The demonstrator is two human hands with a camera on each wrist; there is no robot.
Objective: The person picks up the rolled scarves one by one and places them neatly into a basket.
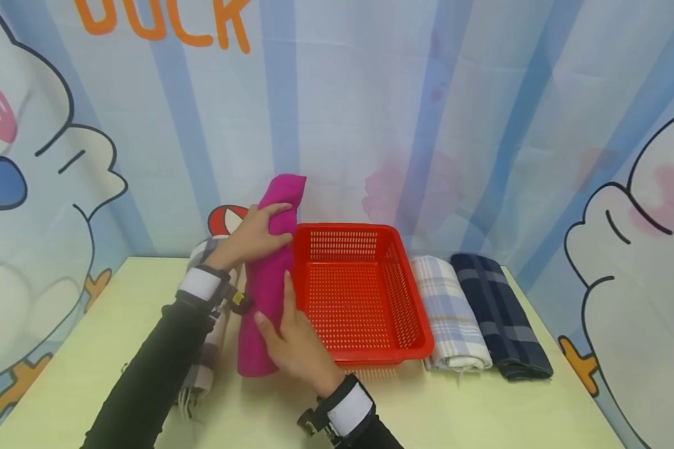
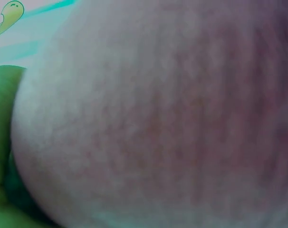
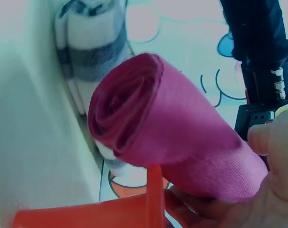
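Observation:
A magenta rolled cloth [image 1: 268,293] stands lengthwise along the left side of a red plastic basket [image 1: 393,293], held between my two hands. My left hand [image 1: 253,234] holds its far part, fingers spread across the top. Lower down, my right hand [image 1: 303,352] grips the roll from the right. The right wrist view shows the thumb on one side of the magenta roll [image 3: 182,118] and fingers under it, its spiral end facing the camera. A blurred pinkish surface [image 2: 153,114] fills most of the left wrist view, with a finger at its left edge.
Left of the roll lies a folded checked cloth [image 1: 205,368] with fringe, partly hidden by the left arm. Right of the basket lie a pale plaid folded cloth [image 1: 449,312] and a dark blue plaid one [image 1: 500,318]. A printed curtain [image 1: 348,125] hangs behind the pale yellow table [image 1: 415,411].

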